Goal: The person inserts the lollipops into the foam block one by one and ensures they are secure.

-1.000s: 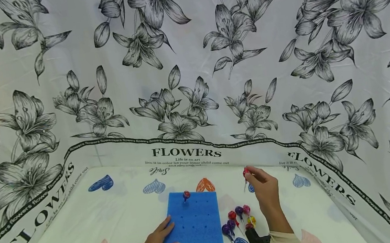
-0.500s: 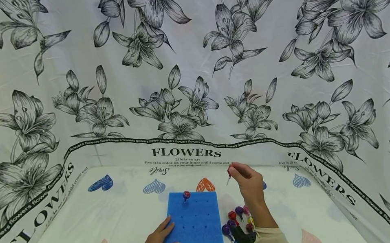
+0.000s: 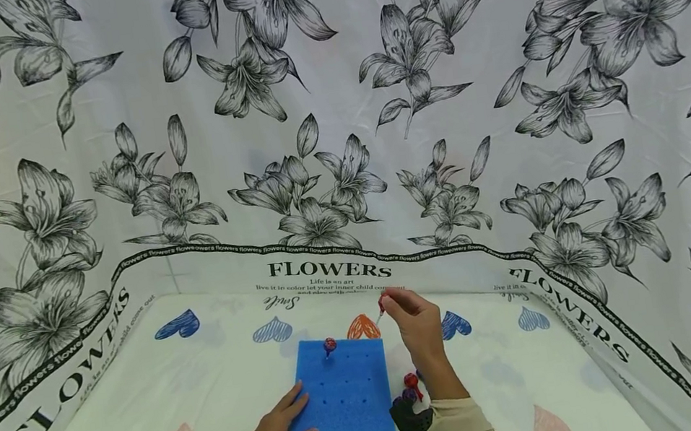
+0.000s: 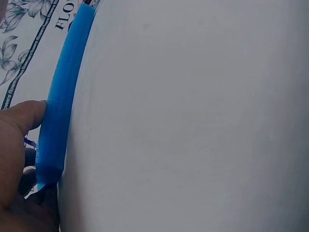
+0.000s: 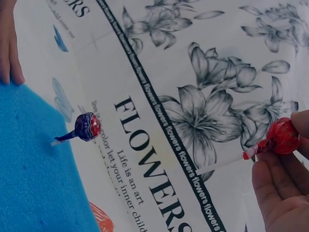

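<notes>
A blue foam block with rows of small holes lies on the table. One dark purple-and-red lollipop stands in it near the far left, its stick sunk in the foam. My left hand rests on the block's left edge with fingers fairly straight; in the left wrist view the thumb touches the foam. Beyond the block's far right corner, my right hand pinches a red lollipop by its wrapped head. Its white stick points down and left, apart from the foam.
Right of the block lie more lollipops, partly hidden by the right wrist and its black wrist mount. A white cloth with printed hearts covers the table. Behind it hangs a flower-printed curtain.
My right hand has moved left with the red lollipop, from above the pile side to near the block's far right corner. The left hand and block have stayed put.
</notes>
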The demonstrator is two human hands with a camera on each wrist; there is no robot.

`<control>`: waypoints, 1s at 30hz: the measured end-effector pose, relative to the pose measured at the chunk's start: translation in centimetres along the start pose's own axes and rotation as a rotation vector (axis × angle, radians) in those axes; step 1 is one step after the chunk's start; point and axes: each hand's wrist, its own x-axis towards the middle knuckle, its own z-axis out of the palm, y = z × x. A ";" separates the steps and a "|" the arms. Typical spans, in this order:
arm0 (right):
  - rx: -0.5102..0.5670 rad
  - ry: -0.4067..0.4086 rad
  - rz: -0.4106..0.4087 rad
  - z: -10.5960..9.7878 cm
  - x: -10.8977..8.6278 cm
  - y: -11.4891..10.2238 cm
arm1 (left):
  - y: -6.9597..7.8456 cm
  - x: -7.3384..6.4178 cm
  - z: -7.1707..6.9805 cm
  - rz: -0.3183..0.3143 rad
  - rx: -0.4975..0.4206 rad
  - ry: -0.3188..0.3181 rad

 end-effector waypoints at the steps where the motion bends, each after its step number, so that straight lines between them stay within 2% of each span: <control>1: 0.005 -0.007 0.006 0.2 -0.1 0.1 | 0.0 0.0 0.0 -0.001 0.002 0.000; 10: 0.035 -0.052 0.027 1.2 -0.4 1.7 | 0.1 0.2 0.2 -0.011 0.002 -0.012; 17: -0.004 -0.103 0.072 1.9 -0.7 2.8 | 0.0 0.1 0.0 -0.012 0.006 -0.013; 25: -0.059 -0.106 0.137 2.5 -0.8 3.9 | 0.0 0.2 0.0 -0.016 0.010 -0.003; 30: -0.056 -0.107 0.167 2.8 -1.2 4.7 | -0.2 0.2 0.0 -0.017 0.008 0.000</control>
